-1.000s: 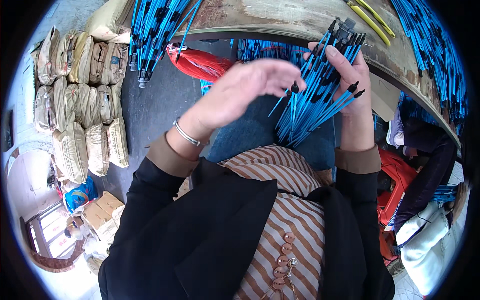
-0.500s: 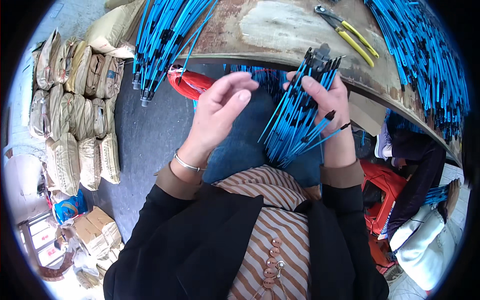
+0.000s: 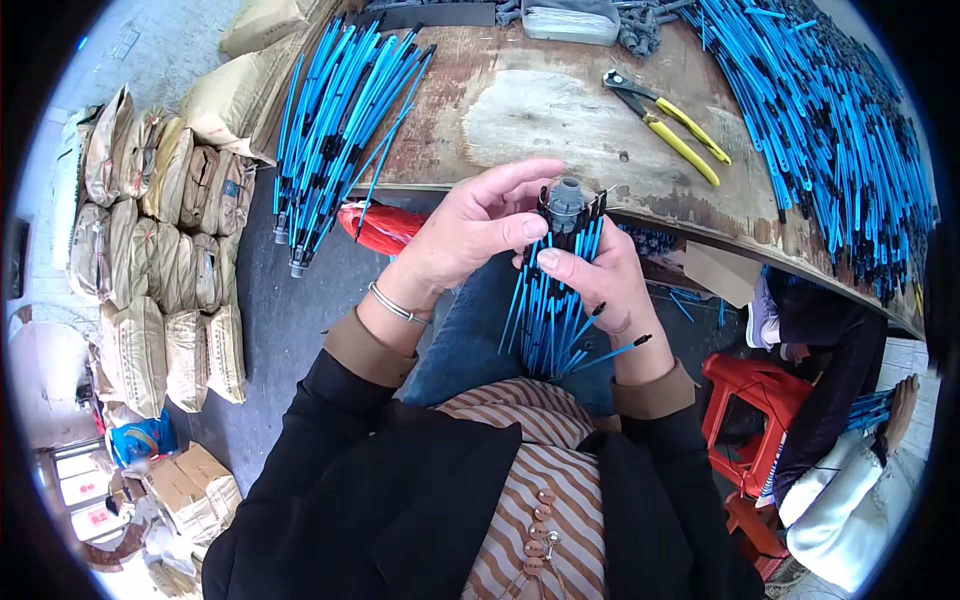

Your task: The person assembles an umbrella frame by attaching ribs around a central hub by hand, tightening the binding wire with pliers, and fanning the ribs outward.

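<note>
A bundle of thin blue plastic rods with black ends (image 3: 540, 310) hangs over my lap, gathered around a grey ribbed plastic fitting (image 3: 567, 205) at its top. My right hand (image 3: 600, 275) is closed around the bundle from the right, thumb across the black ends just below the fitting. From the left, my left hand (image 3: 480, 225) curls against the upper part, its thumb at the black ends and its index finger reaching behind the fitting. Its other fingertips are hidden behind the bundle. A couple of rods splay out to the right beneath my right hand.
The worn wooden table (image 3: 440, 130) carries yellow-handled pliers (image 3: 670, 130), a blue rod bundle (image 3: 340, 130) at left, a large rod pile (image 3: 820, 140) at right and a clear box (image 3: 570, 20). Stacked sacks (image 3: 160, 250) stand left. Another person's leg (image 3: 830, 350) and a red stool (image 3: 760, 410) are right.
My left hand has moved right onto the top of the bundle. My right hand has brought the bundle left and lower, the grey fitting now pointing up. The view shows more of the table.
</note>
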The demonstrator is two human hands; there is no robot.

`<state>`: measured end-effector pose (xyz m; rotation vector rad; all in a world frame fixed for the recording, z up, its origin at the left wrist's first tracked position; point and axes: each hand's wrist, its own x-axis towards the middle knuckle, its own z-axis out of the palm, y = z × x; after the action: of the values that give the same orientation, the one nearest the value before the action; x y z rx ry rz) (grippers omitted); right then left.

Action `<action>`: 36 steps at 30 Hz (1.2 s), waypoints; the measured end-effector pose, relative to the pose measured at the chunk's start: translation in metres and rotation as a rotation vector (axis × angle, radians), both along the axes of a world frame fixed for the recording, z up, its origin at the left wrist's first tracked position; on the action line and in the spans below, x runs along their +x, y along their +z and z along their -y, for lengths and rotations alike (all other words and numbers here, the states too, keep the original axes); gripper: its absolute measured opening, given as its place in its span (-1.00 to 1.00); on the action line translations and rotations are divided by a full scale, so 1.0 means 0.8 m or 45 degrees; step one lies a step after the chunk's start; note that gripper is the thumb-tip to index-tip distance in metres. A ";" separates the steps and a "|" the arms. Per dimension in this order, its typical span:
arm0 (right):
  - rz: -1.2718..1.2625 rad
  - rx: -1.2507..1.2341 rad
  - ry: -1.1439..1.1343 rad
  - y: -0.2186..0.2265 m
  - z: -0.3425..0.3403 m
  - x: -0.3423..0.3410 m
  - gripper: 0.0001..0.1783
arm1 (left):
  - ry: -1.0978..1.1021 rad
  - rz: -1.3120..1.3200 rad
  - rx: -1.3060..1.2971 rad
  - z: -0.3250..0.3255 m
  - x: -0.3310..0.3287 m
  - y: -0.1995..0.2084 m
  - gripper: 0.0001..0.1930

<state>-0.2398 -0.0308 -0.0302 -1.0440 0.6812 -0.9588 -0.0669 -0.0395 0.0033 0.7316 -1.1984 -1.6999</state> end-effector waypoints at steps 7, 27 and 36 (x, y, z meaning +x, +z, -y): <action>-0.164 0.056 0.052 -0.008 0.008 -0.003 -0.66 | -0.004 0.361 0.135 0.012 -0.012 0.027 -0.64; -0.241 0.004 -0.068 -0.009 0.011 -0.011 -0.79 | 0.108 0.380 0.236 0.019 -0.033 0.025 -0.71; -0.336 -0.025 -0.120 -0.006 0.010 -0.009 -0.81 | 0.191 0.259 0.297 0.019 -0.034 0.021 -0.72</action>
<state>-0.2468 -0.0385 -0.0351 -1.1764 0.9471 -0.9186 -0.0938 -0.0549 0.0200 1.1317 -1.0605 -1.6859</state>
